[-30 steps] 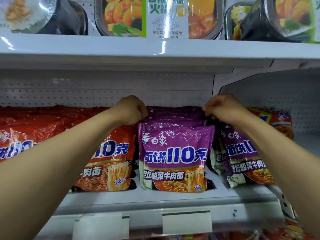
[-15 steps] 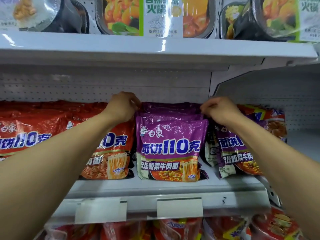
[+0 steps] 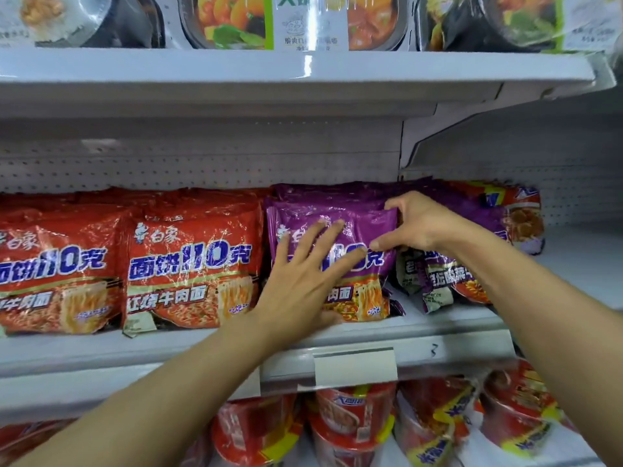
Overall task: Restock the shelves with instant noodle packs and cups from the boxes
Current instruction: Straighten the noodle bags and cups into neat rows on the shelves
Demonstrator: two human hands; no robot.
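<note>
Left hand: the left hand point(image 3: 300, 281) is lying flat, fingers straight and spread, pressing on the face of the front purple noodle pack point(image 3: 332, 230).
Right hand: the right hand point(image 3: 413, 224) is gripping that same pack at its upper right edge, thumb on the front, fingers curling behind the top corner.
Purple pack: it is standing upright at the front of the middle shelf point(image 3: 438, 335), between the two hands, with more purple packs stacked right behind it.
Left of the grip: red noodle packs point(image 3: 188, 261) are standing in a row, the nearest one touching the purple pack's left edge.
Right of the grip: tilted purple packs point(image 3: 438, 281) are leaning under the right wrist; beyond them a red and yellow pack point(image 3: 515, 210) is sitting near the back panel.
Below the grip: a blank price label holder point(image 3: 355, 367) is hanging on the shelf edge; red noodle cups point(image 3: 354, 419) are crowding the lower shelf.
Above the grip: black bowl meals point(image 3: 236, 21) are sitting on the upper shelf point(image 3: 202, 67).
</note>
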